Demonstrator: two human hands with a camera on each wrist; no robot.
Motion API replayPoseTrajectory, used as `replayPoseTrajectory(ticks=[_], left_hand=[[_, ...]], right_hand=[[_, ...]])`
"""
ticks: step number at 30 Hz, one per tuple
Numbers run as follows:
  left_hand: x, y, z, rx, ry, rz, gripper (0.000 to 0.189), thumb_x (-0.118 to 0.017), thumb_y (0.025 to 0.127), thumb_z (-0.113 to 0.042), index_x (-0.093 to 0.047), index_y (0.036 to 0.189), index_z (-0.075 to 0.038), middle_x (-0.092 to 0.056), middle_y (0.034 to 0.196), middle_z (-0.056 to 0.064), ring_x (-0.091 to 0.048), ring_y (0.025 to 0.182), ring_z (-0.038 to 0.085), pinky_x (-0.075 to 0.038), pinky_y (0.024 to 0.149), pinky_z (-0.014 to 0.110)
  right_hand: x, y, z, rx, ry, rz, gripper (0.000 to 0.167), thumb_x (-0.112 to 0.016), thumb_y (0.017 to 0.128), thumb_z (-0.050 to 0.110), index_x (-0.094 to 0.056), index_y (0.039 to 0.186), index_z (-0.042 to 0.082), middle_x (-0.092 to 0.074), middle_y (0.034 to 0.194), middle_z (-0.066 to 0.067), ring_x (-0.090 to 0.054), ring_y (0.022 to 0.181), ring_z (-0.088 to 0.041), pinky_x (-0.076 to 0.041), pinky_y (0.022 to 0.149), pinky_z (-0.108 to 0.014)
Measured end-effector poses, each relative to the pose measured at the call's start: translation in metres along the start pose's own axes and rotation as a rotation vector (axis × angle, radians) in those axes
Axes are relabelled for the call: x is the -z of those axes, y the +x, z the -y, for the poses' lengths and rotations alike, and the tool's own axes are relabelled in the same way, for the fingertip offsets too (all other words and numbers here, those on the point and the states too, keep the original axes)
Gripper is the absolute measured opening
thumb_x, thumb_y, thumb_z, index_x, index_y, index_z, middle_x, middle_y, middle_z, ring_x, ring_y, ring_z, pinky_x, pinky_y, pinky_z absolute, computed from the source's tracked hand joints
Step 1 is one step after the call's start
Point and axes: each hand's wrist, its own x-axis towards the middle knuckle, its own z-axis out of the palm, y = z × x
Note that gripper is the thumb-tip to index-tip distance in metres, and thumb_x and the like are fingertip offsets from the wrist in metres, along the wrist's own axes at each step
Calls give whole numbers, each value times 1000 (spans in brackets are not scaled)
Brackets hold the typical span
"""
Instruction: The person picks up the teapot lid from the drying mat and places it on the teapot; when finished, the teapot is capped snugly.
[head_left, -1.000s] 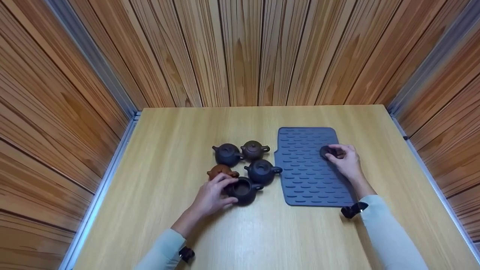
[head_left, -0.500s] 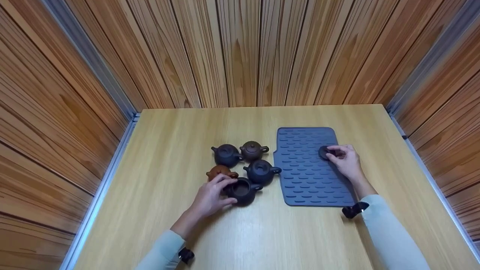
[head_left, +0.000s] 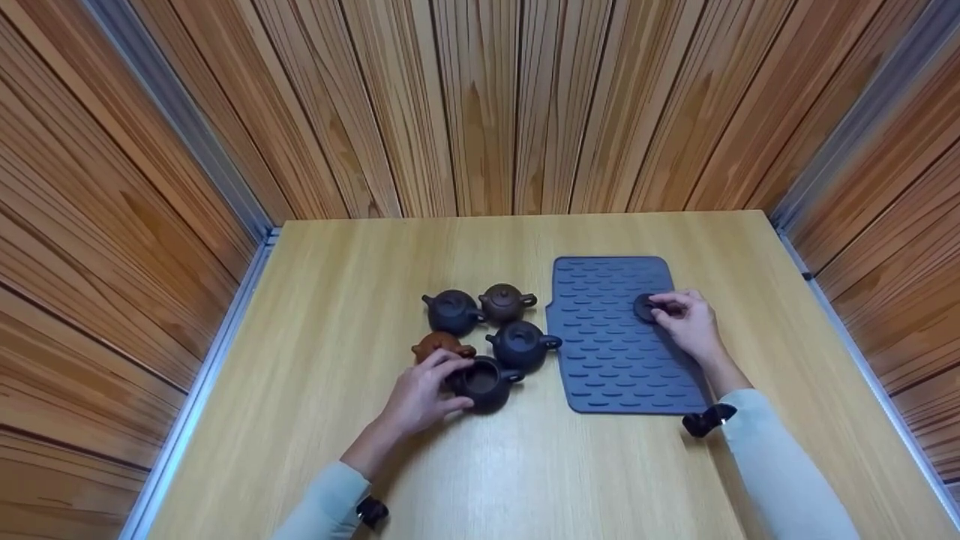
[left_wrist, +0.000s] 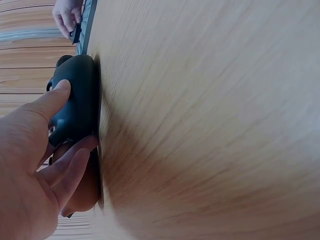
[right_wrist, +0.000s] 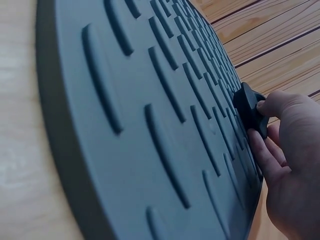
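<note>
My left hand (head_left: 424, 394) holds a dark, lidless teapot (head_left: 486, 396) from its left side, thumb on the near wall and fingers at the rim. In the left wrist view the thumb presses the teapot's body (left_wrist: 82, 110), which sits upright on the table. Its handle points right. On the right, my right hand (head_left: 691, 328) pinches a round dark teapot lid (head_left: 643, 307) over the grey ridged mat (head_left: 615, 360). The right wrist view shows thumb and fingers on the lid (right_wrist: 246, 106), right at the mat's surface.
Close around the held teapot stand an orange-brown teapot (head_left: 436, 343), two dark lidded teapots, one behind (head_left: 455, 319) and one beside it (head_left: 521, 356), and a small brown teapot (head_left: 504, 309). Wood-panelled walls (head_left: 480, 112) enclose the table (head_left: 337, 300) at the back and sides.
The right hand has shifted the lid very slightly left over the mat. The left hand stays on the teapot, which has not visibly moved on the table.
</note>
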Motion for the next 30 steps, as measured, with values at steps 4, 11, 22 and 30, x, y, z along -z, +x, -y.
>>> replayPoseTrajectory(ticks=[4,11,22,30], left_hand=[[-1,0,1,-3,-4,-5,59,-98,89,-31,-77,143,-18,-73,140,7,-75,123,32,-63,96,57],[-1,0,1,-11,-6,-14,59,-98,88,-30,-77,142,-17,-74,139,7,-75,122,32,-63,97,56],[-1,0,1,-19,-9,-18,58,-98,89,-29,-78,141,-17,-74,139,7,-76,121,32,-64,96,54],[-1,0,1,-12,-10,-16,58,-98,89,-30,-78,142,-18,-74,139,6,-76,120,31,-64,95,54]], right_hand=[[1,-1,2,12,-16,5,26,-77,103,0,-80,127,-7,-61,126,-26,-57,99,10,-47,87,-1],[-3,-2,12,38,-31,16,23,-77,101,-2,-81,123,-7,-63,129,-25,-62,105,-5,-49,87,-1],[-12,-5,21,67,-38,73,21,-74,100,-7,-82,120,-7,-63,130,-26,-64,89,6,-55,77,-6],[-18,-9,33,117,-50,106,21,-77,97,-6,-86,115,-2,-68,127,-22,-68,98,-12,-52,84,-6]])
